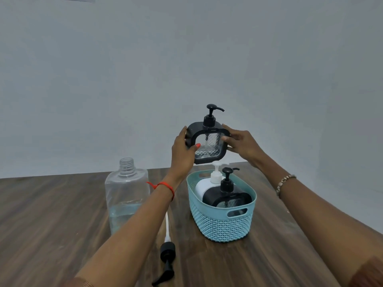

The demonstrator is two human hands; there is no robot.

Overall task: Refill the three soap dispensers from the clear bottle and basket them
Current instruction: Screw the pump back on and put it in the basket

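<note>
Step in hand, as I judge it: basketing the third dispenser. Filling looks finished for this one, since its pump is screwed on.

The black-framed square soap dispenser with a clear textured glass window and black pump is held upright in the air, directly above the far end of the light-blue perforated plastic basket. The left hand closes on its 9 o'clock edge, thumb across the front of the window. The right hand closes on the 3 o'clock edge, fingers curled around the frame. Both hands have hold of this one dispenser and nothing else.

The basket already holds two: a white rounded dispenser with a white pump toward the far side, and a second black-framed dispenser with a black pump toward the near side. I cannot tell how much free room remains between them.

At 9 o'clock from the basket, just beside it, stands the clear plastic refill bottle, uncapped, with a low level of liquid. Its black pump cap with a long white dip tube lies flat on the dark wood-grain table at about 7 o'clock from the basket.

Next move, in my judgement: lower the held dispenser straight down into whatever gap is left, keeping it upright and clear of the two pump heads below.
</note>
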